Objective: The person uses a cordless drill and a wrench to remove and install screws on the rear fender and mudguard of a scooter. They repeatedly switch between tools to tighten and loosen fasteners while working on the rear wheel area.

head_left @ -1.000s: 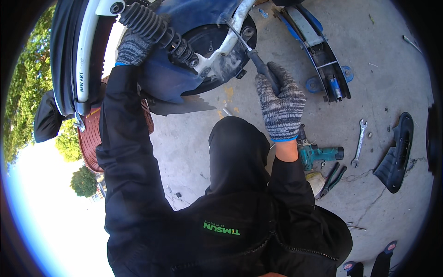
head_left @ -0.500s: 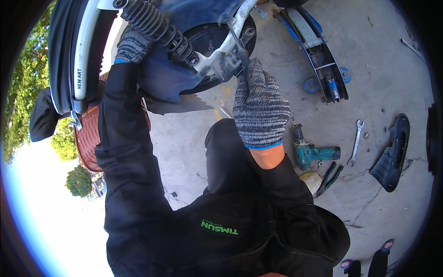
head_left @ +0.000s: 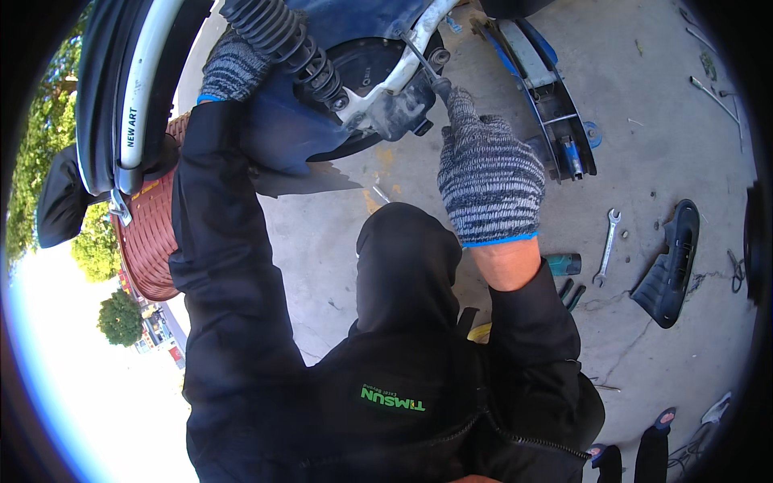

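The screwdriver [head_left: 440,83] is gripped in the right hand [head_left: 493,173], its fingers closed about the partly hidden handle and one stretched toward the shaft. The shaft is laid across the white frame arm [head_left: 396,79], with the tip set by the blue fender [head_left: 278,133]. The left hand [head_left: 235,68] is partly hidden behind the shock absorber [head_left: 283,40]; whether anything is held by its fingers, or how far they are opened, cannot be told. Pressure is best built gradually, with the tip firmly seated and the fender steadied against slipping
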The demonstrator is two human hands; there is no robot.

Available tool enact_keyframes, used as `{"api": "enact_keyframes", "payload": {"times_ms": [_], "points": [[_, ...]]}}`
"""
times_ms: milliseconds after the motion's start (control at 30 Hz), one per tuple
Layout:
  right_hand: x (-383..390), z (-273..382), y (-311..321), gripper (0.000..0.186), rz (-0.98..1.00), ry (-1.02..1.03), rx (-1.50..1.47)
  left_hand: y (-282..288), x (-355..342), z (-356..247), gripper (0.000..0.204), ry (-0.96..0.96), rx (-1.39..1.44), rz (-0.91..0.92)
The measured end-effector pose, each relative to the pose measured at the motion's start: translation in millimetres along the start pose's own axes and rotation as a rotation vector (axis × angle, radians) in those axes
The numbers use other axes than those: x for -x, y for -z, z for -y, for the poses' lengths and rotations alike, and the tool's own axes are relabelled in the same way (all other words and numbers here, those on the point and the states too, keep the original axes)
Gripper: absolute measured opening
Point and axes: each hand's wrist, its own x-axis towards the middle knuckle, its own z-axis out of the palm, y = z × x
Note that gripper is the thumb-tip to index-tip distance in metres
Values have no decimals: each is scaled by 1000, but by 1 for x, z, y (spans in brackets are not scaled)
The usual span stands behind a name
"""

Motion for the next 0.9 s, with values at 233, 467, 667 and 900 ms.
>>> {"api": "enact_keyframes", "payload": {"times_ms": [233, 467, 667, 900], "points": [[-2, 1, 6, 37, -105, 47, 124, 19, -1, -18, 46, 155, 144, 10], [-6, 2, 16, 40, 18, 62, 241, 34, -10, -37, 44, 327, 330, 9], [-13, -15, -27, 42, -175, 16, -513, 43, -9, -48, 41, 436, 428, -10], [-21, -32, -21, 30, 318, -728, -1945, 57, -11, -58, 39, 548, 501, -49]]}}
